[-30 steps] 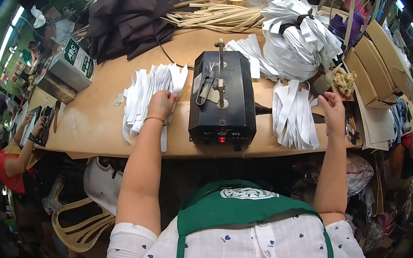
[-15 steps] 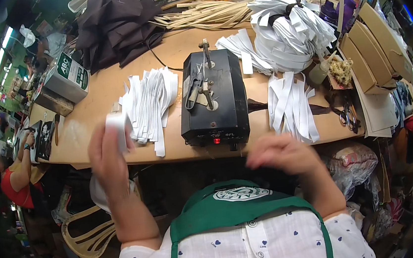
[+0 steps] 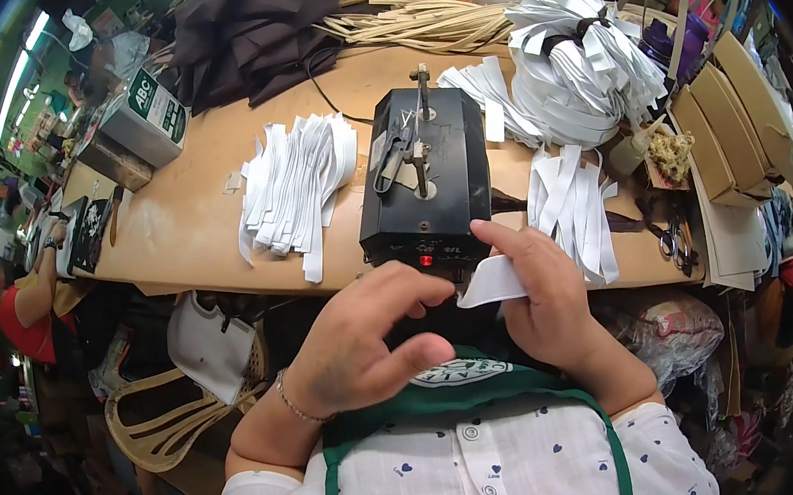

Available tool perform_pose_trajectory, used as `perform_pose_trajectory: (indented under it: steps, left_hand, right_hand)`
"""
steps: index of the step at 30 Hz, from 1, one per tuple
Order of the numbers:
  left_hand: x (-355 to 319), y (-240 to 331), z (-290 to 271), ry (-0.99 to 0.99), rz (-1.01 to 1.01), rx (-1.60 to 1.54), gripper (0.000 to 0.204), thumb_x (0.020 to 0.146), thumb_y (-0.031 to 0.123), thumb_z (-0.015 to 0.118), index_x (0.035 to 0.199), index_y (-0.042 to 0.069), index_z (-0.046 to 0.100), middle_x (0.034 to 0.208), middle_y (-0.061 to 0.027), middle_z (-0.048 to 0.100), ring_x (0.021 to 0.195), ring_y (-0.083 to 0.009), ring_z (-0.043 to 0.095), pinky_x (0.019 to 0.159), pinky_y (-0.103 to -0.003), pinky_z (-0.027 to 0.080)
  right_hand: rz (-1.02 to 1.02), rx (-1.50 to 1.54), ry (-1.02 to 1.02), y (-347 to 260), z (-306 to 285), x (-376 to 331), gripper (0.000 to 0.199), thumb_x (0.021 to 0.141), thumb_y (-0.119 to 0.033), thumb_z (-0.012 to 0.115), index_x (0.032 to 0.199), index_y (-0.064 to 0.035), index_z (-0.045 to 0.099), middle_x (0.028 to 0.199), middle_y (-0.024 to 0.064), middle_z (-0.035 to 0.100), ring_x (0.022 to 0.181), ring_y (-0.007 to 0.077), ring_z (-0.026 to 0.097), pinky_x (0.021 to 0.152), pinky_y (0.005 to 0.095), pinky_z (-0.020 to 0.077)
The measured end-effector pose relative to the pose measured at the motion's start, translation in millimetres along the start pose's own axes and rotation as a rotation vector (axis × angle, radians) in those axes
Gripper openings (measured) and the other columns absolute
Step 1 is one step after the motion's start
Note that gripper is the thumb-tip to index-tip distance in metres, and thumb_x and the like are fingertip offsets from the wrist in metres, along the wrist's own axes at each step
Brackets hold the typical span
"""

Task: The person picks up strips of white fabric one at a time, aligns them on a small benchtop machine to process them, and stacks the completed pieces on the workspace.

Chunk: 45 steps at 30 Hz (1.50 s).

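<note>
The right hand pinches a white fabric strip just in front of the black machine, at six o'clock from it; the left hand, half-open and empty, hovers beside. Best to keep the strip flat and square. It looks short, clean and limp.

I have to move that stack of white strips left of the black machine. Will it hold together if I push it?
Probably not. The white strips lie loose and fanned out on the table, so they would likely slide apart. Some droop over the table's edge, which suggests they are floppy and light.
</note>
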State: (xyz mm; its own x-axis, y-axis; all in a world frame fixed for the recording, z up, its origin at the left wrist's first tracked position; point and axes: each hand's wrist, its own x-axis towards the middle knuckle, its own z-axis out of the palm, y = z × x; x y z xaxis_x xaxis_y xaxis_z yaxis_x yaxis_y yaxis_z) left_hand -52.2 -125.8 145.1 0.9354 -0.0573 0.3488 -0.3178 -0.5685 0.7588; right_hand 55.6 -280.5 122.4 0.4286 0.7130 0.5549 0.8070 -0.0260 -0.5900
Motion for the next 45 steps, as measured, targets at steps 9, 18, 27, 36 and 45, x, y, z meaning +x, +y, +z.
perform_pose_trajectory:
  steps: [9,18,27,36,45]
  left_hand:
    - [16,-2,24,0.008,-0.03,-0.024,0.009,0.074,0.008,0.056,0.075,0.001,0.052,0.061,-0.0067,0.046,0.052,-0.0173,0.044,0.046,-0.025,0.035]
    - [20,2,28,0.169,-0.042,0.046,0.021,0.071,0.012,0.061,0.086,0.0,0.053,0.069,-0.0077,0.05,0.057,-0.0157,0.049,0.05,-0.024,0.04]
    - [-27,-18,4,0.253,-0.105,0.045,0.034,0.07,0.026,0.063,0.092,0.001,0.055,0.082,-0.0074,0.052,0.061,-0.0113,0.051,0.053,-0.02,0.041]
    - [-47,-31,2,0.316,-0.214,-0.023,0.032,0.073,0.025,0.061,0.091,-0.001,0.055,0.085,-0.0086,0.05,0.063,-0.0109,0.05,0.056,-0.019,0.043]
    - [-44,-32,2,0.296,-0.208,-0.033,0.03,0.072,0.023,0.062,0.091,0.0,0.055,0.085,-0.0085,0.05,0.063,-0.0109,0.05,0.055,-0.02,0.042]
  right_hand:
    - [0.151,0.336,-0.184,-3,-20,-20,0.049,0.067,-0.014,0.062,0.11,-0.0003,0.043,0.083,0.0089,0.052,0.074,0.0214,0.05,0.067,0.029,0.0385]
    - [0.618,0.852,0.131,27,-19,-13,0.01,0.073,-0.011,0.06,0.076,-0.0031,0.054,0.065,-0.0002,0.054,0.058,0.0027,0.047,0.052,0.0152,0.0375]
    - [0.66,1.091,0.222,97,8,84,0.013,0.069,-0.006,0.061,0.07,-0.0059,0.048,0.066,0.0037,0.053,0.052,0.0086,0.049,0.05,0.0196,0.0401]
    - [0.648,1.138,0.152,91,23,102,0.012,0.068,-0.006,0.061,0.066,-0.0056,0.049,0.061,0.0033,0.053,0.051,0.0085,0.048,0.048,0.0195,0.0383]
    - [0.618,1.152,0.152,88,26,105,0.012,0.065,-0.003,0.061,0.067,-0.0022,0.049,0.063,0.006,0.053,0.051,0.0106,0.05,0.049,0.0208,0.0411]
